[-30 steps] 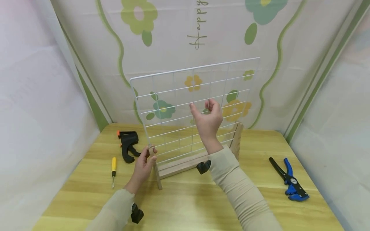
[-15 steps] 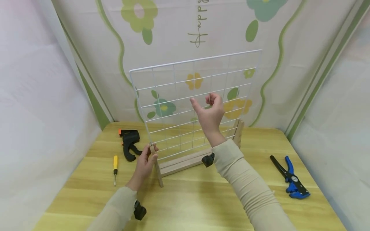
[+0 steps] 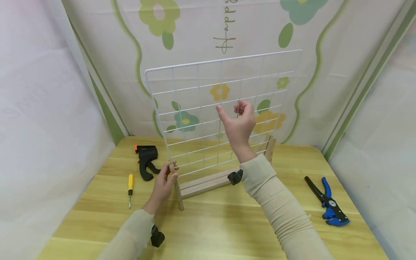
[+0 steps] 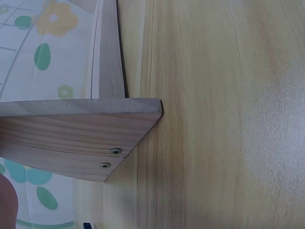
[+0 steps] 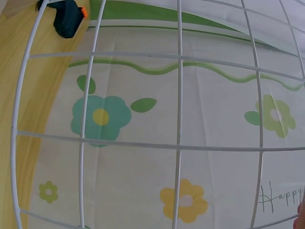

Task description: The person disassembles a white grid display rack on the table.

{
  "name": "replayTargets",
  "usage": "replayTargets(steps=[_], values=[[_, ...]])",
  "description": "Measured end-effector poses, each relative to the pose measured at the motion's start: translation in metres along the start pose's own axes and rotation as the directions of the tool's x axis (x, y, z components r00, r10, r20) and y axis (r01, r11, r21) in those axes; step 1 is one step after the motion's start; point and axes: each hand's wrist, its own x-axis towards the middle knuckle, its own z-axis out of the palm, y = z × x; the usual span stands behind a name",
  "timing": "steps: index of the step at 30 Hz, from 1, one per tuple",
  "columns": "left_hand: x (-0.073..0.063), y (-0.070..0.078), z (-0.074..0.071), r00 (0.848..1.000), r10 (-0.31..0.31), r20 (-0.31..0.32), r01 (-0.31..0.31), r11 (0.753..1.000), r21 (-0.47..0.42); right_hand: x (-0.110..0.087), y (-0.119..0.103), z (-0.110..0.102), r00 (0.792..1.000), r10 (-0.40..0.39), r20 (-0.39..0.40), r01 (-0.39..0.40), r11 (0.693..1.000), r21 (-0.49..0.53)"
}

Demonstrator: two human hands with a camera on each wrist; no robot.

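Observation:
A white wire grid panel (image 3: 224,60) stands tilted above a wooden frame (image 3: 208,185), its lower edge raised above the base. My right hand (image 3: 241,126) holds the panel near its middle, fingers curled at a vertical wire and thumb extended. With my left hand (image 3: 163,186) I grip the upper end of the frame's left side board (image 3: 177,191), beside the panel's lower left corner. Two screw heads (image 4: 116,150) show on that board's outer face in the left wrist view. White wires (image 5: 178,100) cross the right wrist view.
On the left of the wooden table (image 3: 208,231) lie a black clamp (image 3: 147,162) with orange tips and a yellow-handled screwdriver (image 3: 130,182). Blue and black wire strippers (image 3: 331,206) lie at the right. Behind hangs a flowered cloth (image 3: 253,32).
The grid panel has risen with my right hand, its lower edge moving up away from the frame's base. My left hand keeps its grip on the side board.

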Motion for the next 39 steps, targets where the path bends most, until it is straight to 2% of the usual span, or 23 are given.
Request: replayTargets(steps=[3,13,20,29,39], values=[[0.001,0.001,-0.001,0.999,-0.037,0.006,0.037,0.999,0.003,0.003,0.000,0.001,1.000,-0.011,0.005,0.011,1.000,0.000],[0.002,0.001,-0.001,0.995,-0.088,0.037,0.089,0.996,-0.008,0.008,0.000,0.003,0.999,-0.043,0.010,0.043,0.999,0.002],[0.004,0.001,0.000,0.998,-0.053,0.024,0.053,0.999,-0.003,0.013,-0.001,0.004,0.999,-0.036,-0.007,0.036,0.999,0.009],[0.004,0.000,0.002,0.996,-0.084,0.027,0.084,0.996,-0.023,0.015,0.000,0.006,0.999,-0.042,-0.002,0.042,0.999,0.022],[0.003,-0.004,-0.002,0.999,-0.046,0.028,0.047,0.998,-0.033,0.018,-0.005,0.009,0.998,-0.066,-0.011,0.066,0.997,0.038]])
